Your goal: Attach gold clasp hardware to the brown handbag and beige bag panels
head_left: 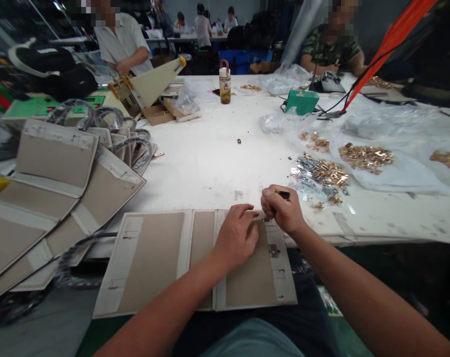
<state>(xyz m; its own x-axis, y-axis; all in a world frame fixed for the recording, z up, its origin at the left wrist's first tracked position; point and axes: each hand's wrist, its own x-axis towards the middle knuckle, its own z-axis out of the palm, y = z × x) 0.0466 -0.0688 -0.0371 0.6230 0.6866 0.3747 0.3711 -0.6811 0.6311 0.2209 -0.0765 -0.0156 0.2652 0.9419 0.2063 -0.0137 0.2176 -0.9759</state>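
Note:
A beige board panel with pale strips [156,253], folded open flat, spans the table's front edge and my lap. My left hand [237,235] lies over its right half, fingers stretched toward the top right corner. Above that corner my right hand [284,213] is closed in a fist around a black-handled tool [284,195]; its working end is mostly hidden. A small shiny metal piece [266,218] shows on the panel below the fist, partly covered. Farther down the right strip is a small square metal fitting [274,251].
Stacked similar panels [57,153] with plastic-wrapped handles stand at left. Gold and silver metal pieces [321,171] lie loose at right, beside plastic bags [407,176]. A drink bottle [225,85], a green box [302,101] and an orange hanging strap [386,49] are farther back. Other people sit across.

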